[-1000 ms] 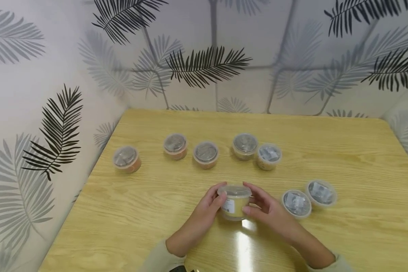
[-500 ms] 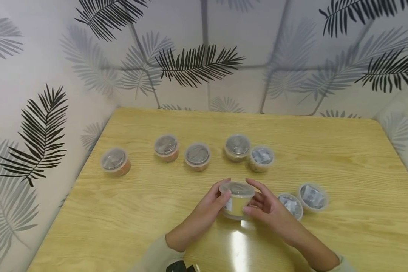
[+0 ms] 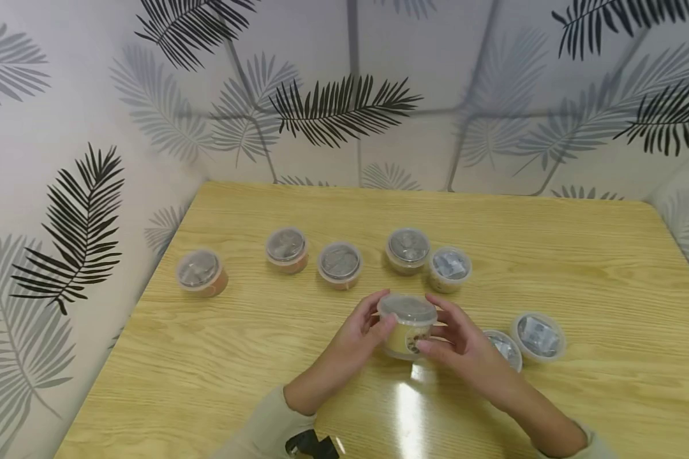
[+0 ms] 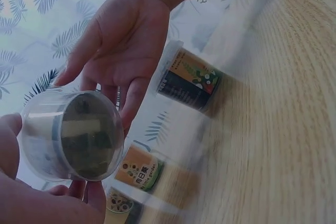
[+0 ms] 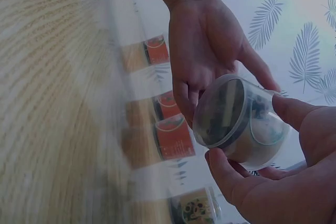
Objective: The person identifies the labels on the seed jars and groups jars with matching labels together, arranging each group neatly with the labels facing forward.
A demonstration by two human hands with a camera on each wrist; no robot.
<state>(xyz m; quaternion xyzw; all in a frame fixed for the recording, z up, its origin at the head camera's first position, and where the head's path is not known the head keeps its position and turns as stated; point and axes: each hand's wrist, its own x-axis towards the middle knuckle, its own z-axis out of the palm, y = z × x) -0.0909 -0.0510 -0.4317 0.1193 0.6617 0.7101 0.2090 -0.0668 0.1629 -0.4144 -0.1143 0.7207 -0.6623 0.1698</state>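
Observation:
A lidded clear plastic tub (image 3: 399, 338) with a yellow label and a round dark picture is held above the table between both hands. My left hand (image 3: 353, 335) grips its left side, with the thumb on the wall just below the lid. My right hand (image 3: 473, 354) holds the right side, thumb low beside the round picture. In the left wrist view, the tub's (image 4: 44, 129) flat end shows dark contents and a pale packet, partly hidden by glare. A lidded tub (image 3: 504, 349) lies beyond my right hand, partly covered by it; another tub (image 3: 538, 336) stands beside it.
Several similar lidded tubs stand along the back of the wooden table (image 3: 207, 382): an orange one (image 3: 202, 274) at far left, others near the middle, including one with a silvery packet (image 3: 450, 268) under its lid. A leaf-patterned backdrop (image 3: 321, 51) rises behind.
The tub has turned between the hands: its white label has gone out of sight and a round picture faces the head view. Hands and tub have risen slightly. The head view has shifted a little.

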